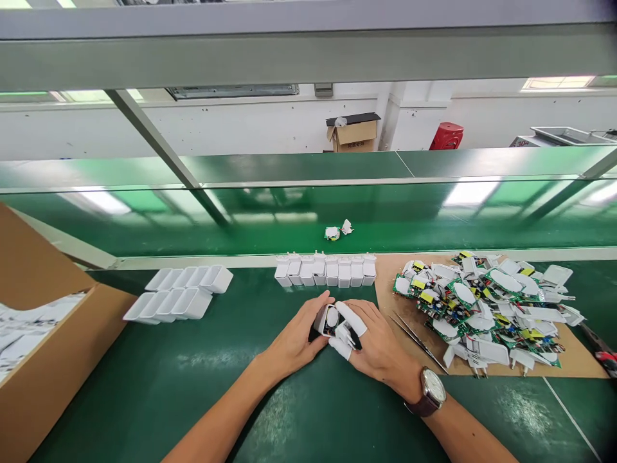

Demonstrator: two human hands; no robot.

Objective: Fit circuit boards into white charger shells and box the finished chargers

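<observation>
In front of me, my left hand [299, 331] is closed around a white plastic charger housing [319, 319]. A circuit board [332, 317] with a white pad shows at the housing's open end. My right hand [380, 341] pinches a white plug cap [344, 333] against that end, its edges partly hidden by fingers. White covers sit on some right fingertips, and dark coverings show at fingertips of both hands. Just beyond my hands stands a row of white charger bodies [332, 272] with plug ends facing away.
Empty white housings [179, 303] lie in two rows at left, near an open cardboard box [72, 360]. A pile of circuit boards with plug caps [482, 308] covers a brown sheet at right. Tweezers [419, 341] lie beside it; pliers [606, 357] are at the right edge.
</observation>
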